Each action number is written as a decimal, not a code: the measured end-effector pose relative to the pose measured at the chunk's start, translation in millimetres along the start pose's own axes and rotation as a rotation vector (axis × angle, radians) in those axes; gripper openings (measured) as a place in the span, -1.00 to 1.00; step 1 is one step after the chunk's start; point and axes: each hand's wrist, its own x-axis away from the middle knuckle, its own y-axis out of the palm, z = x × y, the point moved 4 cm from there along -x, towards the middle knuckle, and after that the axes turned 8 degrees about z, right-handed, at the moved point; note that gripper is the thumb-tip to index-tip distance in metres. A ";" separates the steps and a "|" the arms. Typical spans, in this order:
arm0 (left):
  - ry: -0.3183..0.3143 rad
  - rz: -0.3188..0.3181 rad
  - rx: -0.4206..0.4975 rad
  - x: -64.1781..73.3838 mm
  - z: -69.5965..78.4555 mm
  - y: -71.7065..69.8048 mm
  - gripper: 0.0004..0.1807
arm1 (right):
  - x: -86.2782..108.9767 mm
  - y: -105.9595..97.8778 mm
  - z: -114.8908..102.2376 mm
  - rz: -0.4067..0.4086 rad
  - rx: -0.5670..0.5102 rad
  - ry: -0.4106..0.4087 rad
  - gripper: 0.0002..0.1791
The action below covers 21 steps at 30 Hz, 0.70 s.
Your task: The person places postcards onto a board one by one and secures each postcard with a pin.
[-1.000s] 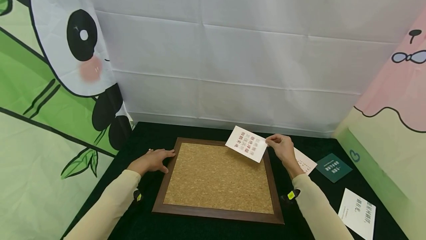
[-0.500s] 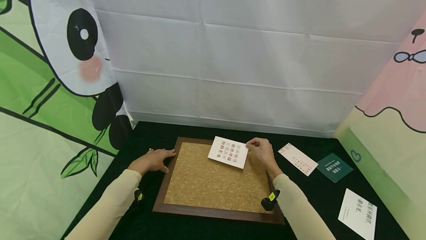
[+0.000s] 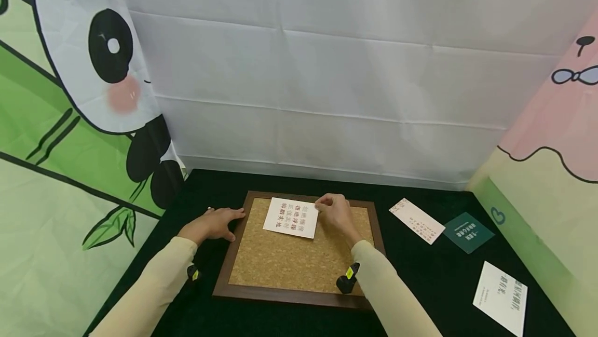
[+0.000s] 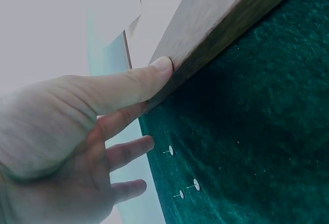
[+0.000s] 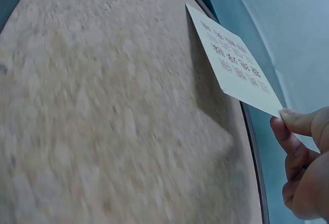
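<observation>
A white card [image 3: 290, 217] with red and grey characters hangs over the upper part of a cork board [image 3: 285, 264] with a brown wooden frame. By its upper right corner, my right hand [image 3: 337, 216] pinches the card between thumb and fingertips. In the right wrist view the card [image 5: 236, 62] is tilted, one edge raised off the cork, casting a shadow. My left hand [image 3: 211, 226] rests against the frame's left side. Its thumb [image 4: 154, 72] lies on the frame edge in the left wrist view, the other fingers extended.
Several white pushpins [image 4: 196, 185] lie on the dark green cloth beside my left hand. To the board's right are a pale card [image 3: 417, 221], a green card [image 3: 468, 232] and a white card [image 3: 502, 298]. A white curtain [image 3: 299, 93] hangs behind the table.
My right hand has carried the card leftward from the board's right edge to over its upper left-centre, lowering it. My left hand has stayed at the frame.
</observation>
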 end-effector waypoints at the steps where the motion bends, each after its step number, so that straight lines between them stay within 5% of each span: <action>1: 0.001 0.000 -0.005 -0.1 0.4 0.1 -0.20 | 0.0 3.6 -0.9 -0.005 0.004 0.000 -0.91; 21: -0.028 -0.019 -0.018 2.1 5.9 -1.3 -0.23 | 1.3 47.3 -6.6 0.097 0.162 -0.031 -0.92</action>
